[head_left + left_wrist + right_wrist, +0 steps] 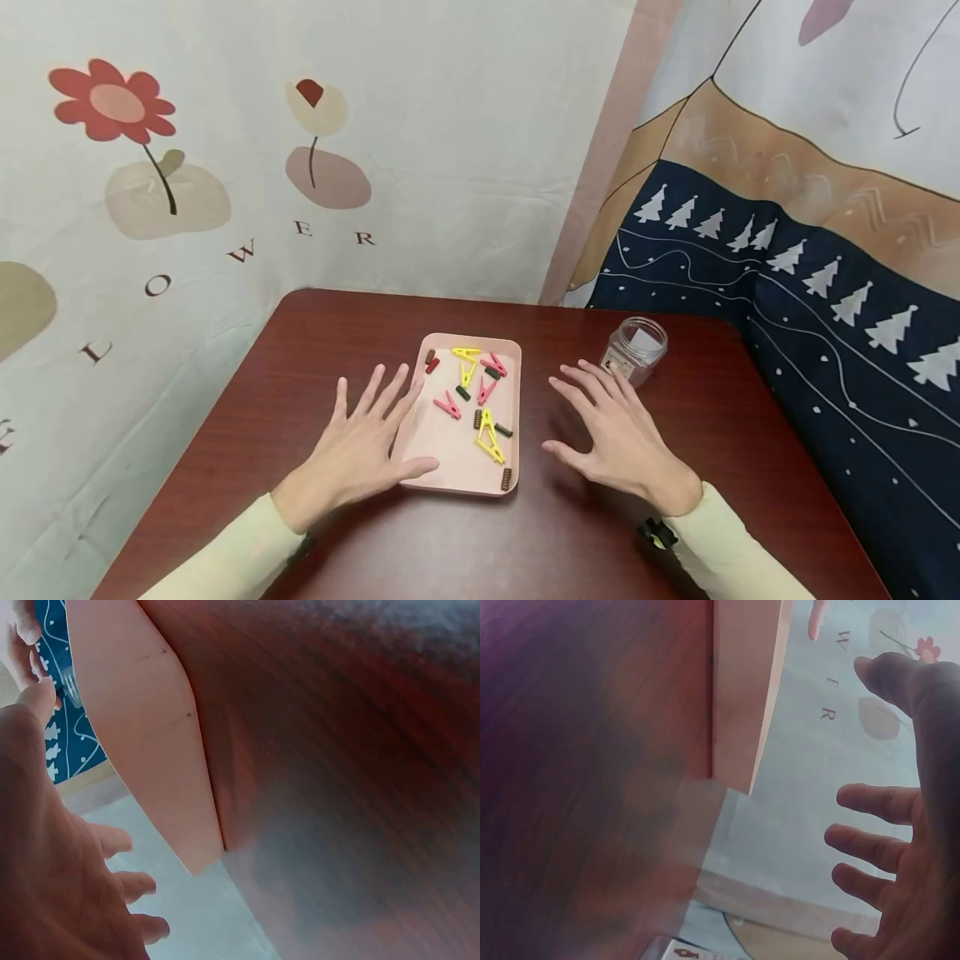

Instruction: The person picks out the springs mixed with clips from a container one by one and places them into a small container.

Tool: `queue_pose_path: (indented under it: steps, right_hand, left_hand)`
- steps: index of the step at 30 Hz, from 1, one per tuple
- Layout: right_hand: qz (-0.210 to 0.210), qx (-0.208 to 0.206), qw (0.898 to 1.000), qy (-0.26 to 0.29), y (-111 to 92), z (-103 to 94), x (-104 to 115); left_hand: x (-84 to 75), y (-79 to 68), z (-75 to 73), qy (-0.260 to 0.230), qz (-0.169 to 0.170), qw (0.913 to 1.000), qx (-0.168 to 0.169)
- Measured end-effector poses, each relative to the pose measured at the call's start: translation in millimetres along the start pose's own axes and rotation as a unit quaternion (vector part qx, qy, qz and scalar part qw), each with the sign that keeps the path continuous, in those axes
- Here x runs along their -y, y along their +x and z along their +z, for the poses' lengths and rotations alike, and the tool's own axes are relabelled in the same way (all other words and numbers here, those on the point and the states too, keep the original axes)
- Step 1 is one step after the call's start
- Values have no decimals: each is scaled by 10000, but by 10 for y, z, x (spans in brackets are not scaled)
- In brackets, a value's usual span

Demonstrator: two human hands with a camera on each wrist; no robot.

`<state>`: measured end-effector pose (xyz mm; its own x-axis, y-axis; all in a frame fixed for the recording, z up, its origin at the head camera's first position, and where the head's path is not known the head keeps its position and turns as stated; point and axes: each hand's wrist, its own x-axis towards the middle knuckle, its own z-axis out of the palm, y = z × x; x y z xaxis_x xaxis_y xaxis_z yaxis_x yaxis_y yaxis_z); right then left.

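A pale pink tray [450, 442] lies on the table, holding several yellow clothespins [487, 425], pink clothespins [448, 406] and small dark ribbed pieces [506, 478]. A small red piece [432, 366] lies near its upper left corner. My left hand [348, 458] is spread over the tray's left edge and holds nothing; whether it touches the rim I cannot tell. Right of the tray, my right hand [622, 442] hovers with its fingers apart, also holding nothing. Beyond its fingertips a clear jar [637, 354] stands without a lid. Both wrist views show the tray's outer side wall [142, 712].
The dark red wooden table [337, 342] carries the tray and the jar. A white flower-print cloth [450, 167] hangs behind and to the left. On the right hangs a navy cloth with white trees [825, 333], close to the table's edge.
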<state>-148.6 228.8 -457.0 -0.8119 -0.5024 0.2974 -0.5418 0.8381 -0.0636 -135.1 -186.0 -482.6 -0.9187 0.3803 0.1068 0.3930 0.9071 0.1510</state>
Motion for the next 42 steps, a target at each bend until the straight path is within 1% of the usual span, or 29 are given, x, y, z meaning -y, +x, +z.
queue_pose_path:
  steps: [4,10,18,23,29,36,42]
  right_hand:
    - [-82,51,9999,50,46,-8,46]
    - [-226,156,9996,114,119,-22,134]
    - [-527,211,9984,21,206,-6,208]
    - [-677,268,9973,60,272,13,246]
    - [-749,591,9951,252,360,27,318]
    - [-1084,903,9899,151,454,66,403]
    - [-1272,1388,9818,258,556,86,465]
  left_hand:
    - [27,-29,-3,-38,72,10000,44]
    - [116,-88,0,-95,241,9996,127]
    - [204,-124,61,-300,393,9983,315]
    - [241,-135,58,-312,554,9972,400]
    - [275,-124,51,-200,762,9962,365]
    - [249,-90,91,-307,677,9965,385]
    - [196,-49,132,-236,670,9970,305]
